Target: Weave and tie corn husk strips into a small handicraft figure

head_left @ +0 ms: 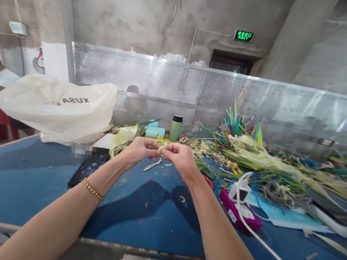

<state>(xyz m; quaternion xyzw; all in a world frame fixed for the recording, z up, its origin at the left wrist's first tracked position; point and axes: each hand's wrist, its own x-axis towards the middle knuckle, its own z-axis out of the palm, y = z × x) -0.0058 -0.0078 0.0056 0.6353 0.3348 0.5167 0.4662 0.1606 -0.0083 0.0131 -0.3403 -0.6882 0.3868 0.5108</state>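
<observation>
Both hands meet over the middle of the blue table. My left hand pinches a small pale strip of what looks like corn husk with thumb and fingertips. From the other side, my right hand has its fingertips closed on the same strip. The fingers cover most of it, so its shape is hard to make out. Under the hands lies a loose husk scrap. A green leafy husk rests just left of my left hand, and a green bottle stands upright behind the fingers.
A large white bag stands at left beside a dark tablet. To the right are piled husks, coloured stems, a purple power strip with a white cable, and a blue face mask. A perforated metal screen runs behind.
</observation>
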